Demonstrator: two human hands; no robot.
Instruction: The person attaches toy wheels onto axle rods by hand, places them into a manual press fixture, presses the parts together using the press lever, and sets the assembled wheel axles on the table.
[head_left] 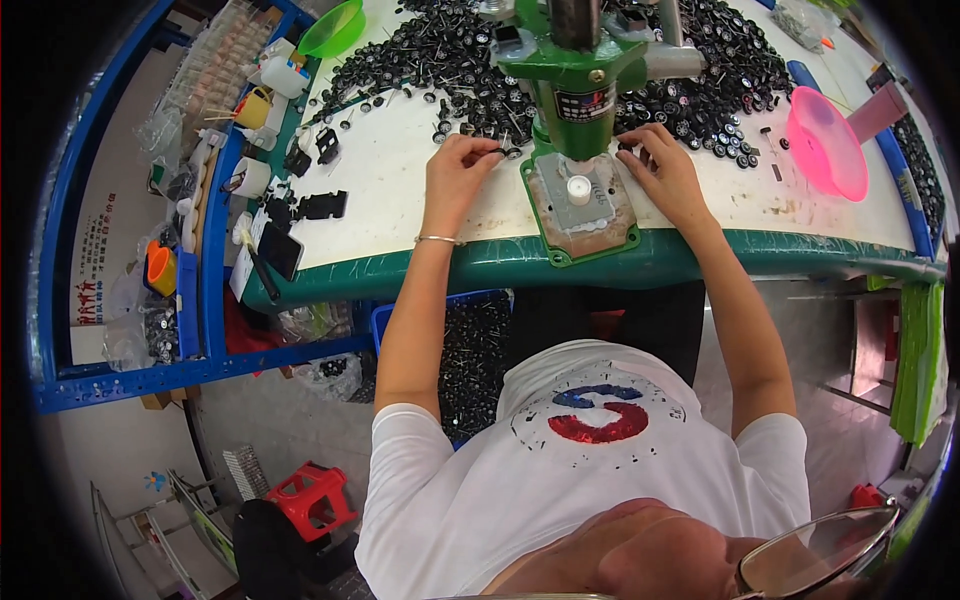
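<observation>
My left hand [458, 183] is at the left of a green bench press [578, 92], with thumb and fingers pinched on a small black wheel with a thin metal pin [510, 151]. On the press's other side, my right hand [672, 185] has its fingertips closed around a small black part [627, 148], mostly hidden by the fingers. Between my hands, the press base [590, 235] carries a grey plate with a round white fixture [578, 189] standing on it. Behind both hands lies a wide heap of small black wheels [440, 62], some with metal pins.
A pink bowl [826, 145] tilts at the right of the table; a green bowl [332, 28] is at the far left. A phone [279, 250] and black plastic pieces [322, 205] lie by the left edge. A blue bin of black parts [470, 350] stands below the table.
</observation>
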